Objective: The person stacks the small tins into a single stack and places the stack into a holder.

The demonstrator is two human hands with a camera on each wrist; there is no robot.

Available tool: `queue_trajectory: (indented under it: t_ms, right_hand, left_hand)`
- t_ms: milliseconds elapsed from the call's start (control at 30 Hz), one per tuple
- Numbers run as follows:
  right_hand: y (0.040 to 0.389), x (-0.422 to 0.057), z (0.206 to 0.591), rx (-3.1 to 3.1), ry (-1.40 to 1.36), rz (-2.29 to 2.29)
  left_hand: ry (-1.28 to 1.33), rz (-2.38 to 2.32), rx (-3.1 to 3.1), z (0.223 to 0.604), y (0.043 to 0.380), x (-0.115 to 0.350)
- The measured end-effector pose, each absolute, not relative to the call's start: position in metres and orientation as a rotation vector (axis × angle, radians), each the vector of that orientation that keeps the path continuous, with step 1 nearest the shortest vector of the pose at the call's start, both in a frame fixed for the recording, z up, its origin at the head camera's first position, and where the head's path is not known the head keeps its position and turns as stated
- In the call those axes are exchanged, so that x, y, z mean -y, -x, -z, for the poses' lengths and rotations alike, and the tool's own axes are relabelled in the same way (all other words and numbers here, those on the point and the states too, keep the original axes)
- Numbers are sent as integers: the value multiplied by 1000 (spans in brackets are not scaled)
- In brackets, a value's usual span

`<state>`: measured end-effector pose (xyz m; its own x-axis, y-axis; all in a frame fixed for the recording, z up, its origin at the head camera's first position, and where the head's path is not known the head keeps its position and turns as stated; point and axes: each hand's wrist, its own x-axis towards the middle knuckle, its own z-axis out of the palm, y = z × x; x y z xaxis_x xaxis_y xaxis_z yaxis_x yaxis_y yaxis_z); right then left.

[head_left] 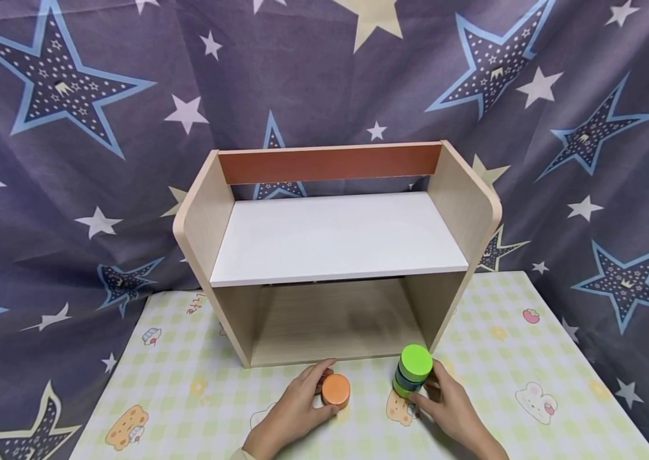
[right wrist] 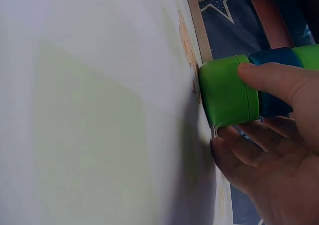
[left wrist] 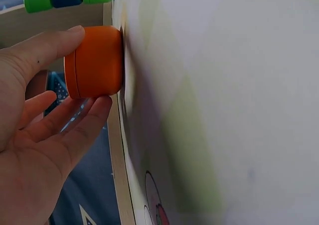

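Tabletop (head_left: 577,421), pale green-and-white check with printed flowers, a rabbit, strawberries and bear-like figures; toward its back stands a wooden shelf (head_left: 338,239) with a white upper board and a reddish-brown back rail. Just in front of the shelf, near the middle of its lower front edge, an orange jar (head_left: 336,390) stands upright on the surface. To the right, near the shelf's front right corner, is an upright green-and-blue stack (head_left: 411,377), its base at the surface.
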<state>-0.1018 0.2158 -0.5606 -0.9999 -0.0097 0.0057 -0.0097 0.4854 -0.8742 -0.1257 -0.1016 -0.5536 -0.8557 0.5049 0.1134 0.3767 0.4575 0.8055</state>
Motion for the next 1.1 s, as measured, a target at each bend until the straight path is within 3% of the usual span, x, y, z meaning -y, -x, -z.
queue_trajectory:
  t_ms: [1100]
  right_hand:
    - [101, -216, 560, -2697, 10, 1595]
  left_hand:
    - [-762, -1444, -2581, 548, 127, 98]
